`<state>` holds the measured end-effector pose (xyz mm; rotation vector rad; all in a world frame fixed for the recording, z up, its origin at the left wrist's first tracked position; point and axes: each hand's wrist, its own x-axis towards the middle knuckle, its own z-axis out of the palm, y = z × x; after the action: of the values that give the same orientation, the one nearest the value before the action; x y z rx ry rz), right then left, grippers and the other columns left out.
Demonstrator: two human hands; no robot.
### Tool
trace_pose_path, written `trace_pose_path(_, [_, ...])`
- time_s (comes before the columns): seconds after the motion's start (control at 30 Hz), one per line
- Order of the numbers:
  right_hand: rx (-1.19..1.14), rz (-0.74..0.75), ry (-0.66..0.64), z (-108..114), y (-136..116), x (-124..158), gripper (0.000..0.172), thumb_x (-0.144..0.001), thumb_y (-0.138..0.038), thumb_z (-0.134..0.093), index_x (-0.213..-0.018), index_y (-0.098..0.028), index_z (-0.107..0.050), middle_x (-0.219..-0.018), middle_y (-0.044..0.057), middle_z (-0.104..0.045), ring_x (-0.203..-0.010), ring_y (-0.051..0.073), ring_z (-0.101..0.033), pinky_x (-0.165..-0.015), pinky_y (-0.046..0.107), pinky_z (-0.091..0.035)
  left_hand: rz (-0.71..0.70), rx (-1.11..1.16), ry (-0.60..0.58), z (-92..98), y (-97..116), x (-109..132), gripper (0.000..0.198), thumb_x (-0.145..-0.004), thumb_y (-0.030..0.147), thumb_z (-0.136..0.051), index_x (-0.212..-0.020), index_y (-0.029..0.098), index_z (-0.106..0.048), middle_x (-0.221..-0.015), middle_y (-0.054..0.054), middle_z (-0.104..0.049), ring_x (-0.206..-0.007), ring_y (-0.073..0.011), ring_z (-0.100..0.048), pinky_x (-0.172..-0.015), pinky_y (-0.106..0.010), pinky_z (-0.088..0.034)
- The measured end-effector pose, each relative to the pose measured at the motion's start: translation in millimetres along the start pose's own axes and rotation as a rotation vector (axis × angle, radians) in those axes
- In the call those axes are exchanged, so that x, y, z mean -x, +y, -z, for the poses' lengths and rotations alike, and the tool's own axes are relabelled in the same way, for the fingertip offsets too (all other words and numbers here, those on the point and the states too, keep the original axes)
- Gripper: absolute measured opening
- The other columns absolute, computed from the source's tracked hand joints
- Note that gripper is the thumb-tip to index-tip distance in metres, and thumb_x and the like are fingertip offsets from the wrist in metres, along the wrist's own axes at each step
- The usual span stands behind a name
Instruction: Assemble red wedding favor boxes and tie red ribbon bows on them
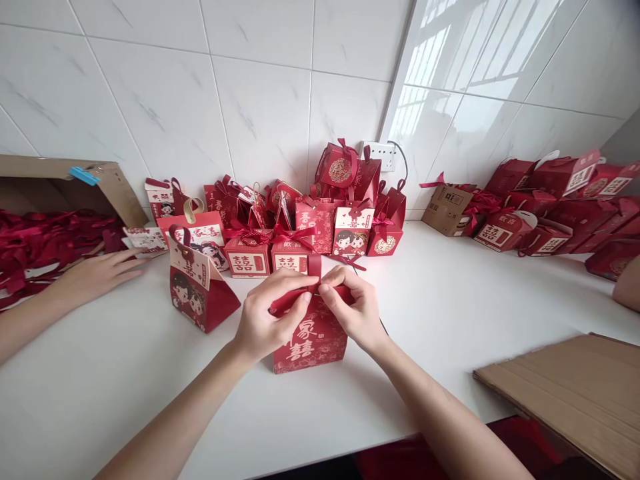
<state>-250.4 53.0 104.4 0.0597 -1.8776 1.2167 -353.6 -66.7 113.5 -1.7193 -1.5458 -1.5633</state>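
A red gift box [313, 337] with white Chinese lettering and pale flowers stands upright on the white table in front of me. A dark red ribbon loop [315, 267] rises from its top edge. My left hand [275, 310] pinches the box's top from the left, thumb and forefinger closed beside the ribbon's base. From the right, my right hand [353, 303] pinches the same spot, its fingertips almost touching the left ones. The exact hold on the ribbon is hidden by the fingers. Left of my hands stands a finished-looking triangular gift box [193, 293] with two cartoon figures.
Several red gift boxes [247, 257] line the tiled wall, near a power strip [383, 157]. More boxes [545, 200] are piled at right. A cardboard box [123, 193] of ribbons and another person's hand [107, 273] are at left. Flat cardboard [570, 387] lies front right.
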Motion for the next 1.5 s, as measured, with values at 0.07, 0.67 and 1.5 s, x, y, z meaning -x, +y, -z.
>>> trace_pose_path(0.07, [0.006, 0.047, -0.031, 1.3, 0.9, 0.1, 0.006, -0.081, -0.018, -0.057, -0.076, -0.021, -0.054, -0.075, -0.001, -0.060, -0.067, 0.013, -0.056, -0.065, 0.027, -0.046, 0.021, -0.014, 0.010, 0.7, -0.4, -0.1, 0.019, -0.082, 0.011, -0.057, -0.097, 0.018, -0.067, -0.088, -0.002, -0.068, -0.083, -0.0136, -0.064, -0.076, -0.024, -0.053])
trace_pose_path(0.67, [0.165, 0.152, 0.006, 0.2, 4.0, 1.6, 0.004, -0.081, -0.019, -0.054, -0.080, -0.022, -0.051, -0.072, 0.000, -0.058, -0.063, 0.014, -0.054, -0.061, 0.028, -0.046, 0.209, -0.027, 0.049, -0.6, 5.2, 0.4, 0.019, -0.079, 0.016, -0.059, -0.092, 0.019, -0.072, -0.088, -0.002, -0.072, -0.082, -0.0142, -0.067, -0.077, -0.023, -0.055])
trace_pose_path(1.5, [0.101, 0.043, -0.042, 3.0, -0.3, -0.2, 0.008, -0.079, -0.019, -0.053, -0.072, -0.022, -0.049, -0.067, -0.002, -0.055, -0.058, 0.012, -0.050, -0.055, 0.026, -0.042, 0.293, 0.048, -0.031, 2.8, 6.8, -3.1, 0.013, -0.077, 0.020, -0.059, -0.086, 0.018, -0.069, -0.079, -0.002, -0.071, -0.071, -0.0152, -0.066, -0.068, -0.024, -0.055])
